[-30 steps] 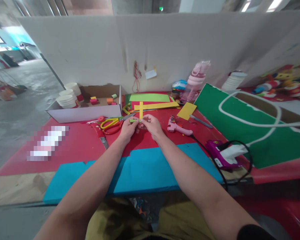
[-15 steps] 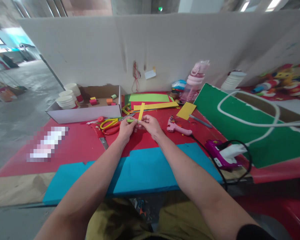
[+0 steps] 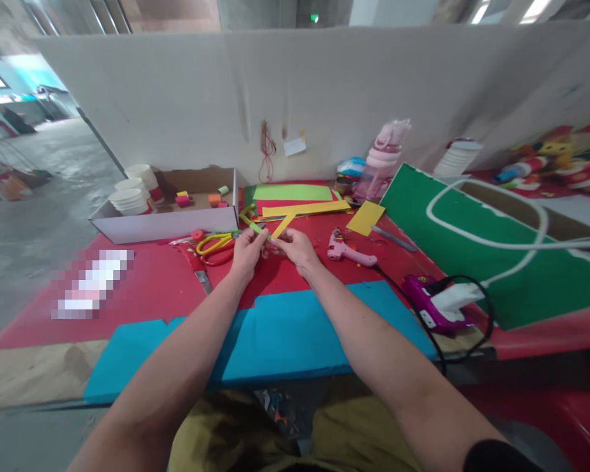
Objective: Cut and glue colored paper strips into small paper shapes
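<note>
Yellow and green paper strips [image 3: 270, 231] sit pinched where they cross between our left hand [image 3: 247, 251] and right hand [image 3: 295, 249], fingers closed on them above the counter's [image 3: 142, 288] far middle, the weave seemingly barely begun.

Both bare forearms extend from the lower frame edge toward 12 o'clock and converge near picture centre. Left hand [image 3: 246, 251]: palm turned inward, fingers curled, thumb and forefinger tips pinched together and pointing toward 1 o'clock. Right hand [image 3: 295, 250]: back of hand uppermost, fingers flexed, fingertips pinched and pointing toward 10 o'clock. The two sets of fingertips nearly meet. A dark sleeve edge shows at 5 o'clock.
</note>
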